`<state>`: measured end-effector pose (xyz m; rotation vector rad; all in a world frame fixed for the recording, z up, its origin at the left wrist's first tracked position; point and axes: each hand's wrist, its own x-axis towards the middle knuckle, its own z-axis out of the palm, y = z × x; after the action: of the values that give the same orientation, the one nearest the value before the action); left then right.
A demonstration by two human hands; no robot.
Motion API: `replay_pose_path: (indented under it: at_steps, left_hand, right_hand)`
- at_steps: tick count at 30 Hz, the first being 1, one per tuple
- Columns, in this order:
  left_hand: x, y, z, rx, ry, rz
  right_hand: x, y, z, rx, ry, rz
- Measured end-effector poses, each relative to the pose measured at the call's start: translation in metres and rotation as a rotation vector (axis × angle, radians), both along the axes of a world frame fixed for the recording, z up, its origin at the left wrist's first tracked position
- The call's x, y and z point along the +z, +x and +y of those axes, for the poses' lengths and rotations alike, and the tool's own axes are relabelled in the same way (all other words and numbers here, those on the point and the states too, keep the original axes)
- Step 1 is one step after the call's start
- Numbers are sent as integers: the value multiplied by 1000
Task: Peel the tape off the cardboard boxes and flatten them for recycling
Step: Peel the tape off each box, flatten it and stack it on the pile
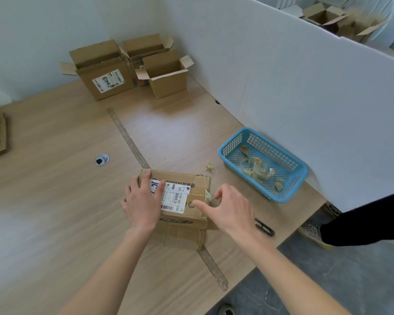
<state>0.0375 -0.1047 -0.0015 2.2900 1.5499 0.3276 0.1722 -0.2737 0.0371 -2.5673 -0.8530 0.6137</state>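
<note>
Cardboard box: sealed, on table, left of blue basket holding tape scraps. Left hand: flat on lid, fingers straight, probably steadying. Right hand: fingers spread, empty, nearing loose tape at box's basket-side edge, likely to peel.

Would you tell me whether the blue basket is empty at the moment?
No, the blue basket holds several crumpled tape scraps on its floor.

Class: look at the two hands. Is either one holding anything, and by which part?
The left hand rests flat on the cardboard box's top, steadying it. The right hand hovers, holding nothing, by the loose tape.
</note>
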Motion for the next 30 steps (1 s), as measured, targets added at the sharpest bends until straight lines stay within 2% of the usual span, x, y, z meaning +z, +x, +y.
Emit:
replay_pose_path:
  at_steps: [3, 8, 15, 17, 20, 22, 26, 28, 30]
  left_hand:
    - [-1, -1, 2, -4, 12, 3]
    - [-1, -2, 2, -16, 24, 12]
    - [-1, -3, 5, -32, 25, 3]
    - [-2, -2, 5, -30, 27, -2]
    - [-5, -3, 7, -23, 28, -20]
    - [-6, -2, 5, -20, 38, -25]
    - [-5, 2, 1, -3, 50, -27]
    - [-4, 1, 0, -6, 46, -30]
    - [-4, -1, 2, -10, 48, -31]
  right_hand:
    - [-4, -6, 11, -8, -25, -18]
    - [-3, -4, 9, 154, 134, -43]
    - [8, 30, -6, 285, 189, 344]
    - [8, 30, -6, 263, 222, 364]
    - [0, 22, -12, 98, 326, 251]
    - [-3, 15, -21, 106, 416, 171]
    - [-7, 9, -26, 722, 313, -366]
    - [-8, 10, -25, 832, 315, -533]
    - [-8, 8, -22, 826, 350, -517]
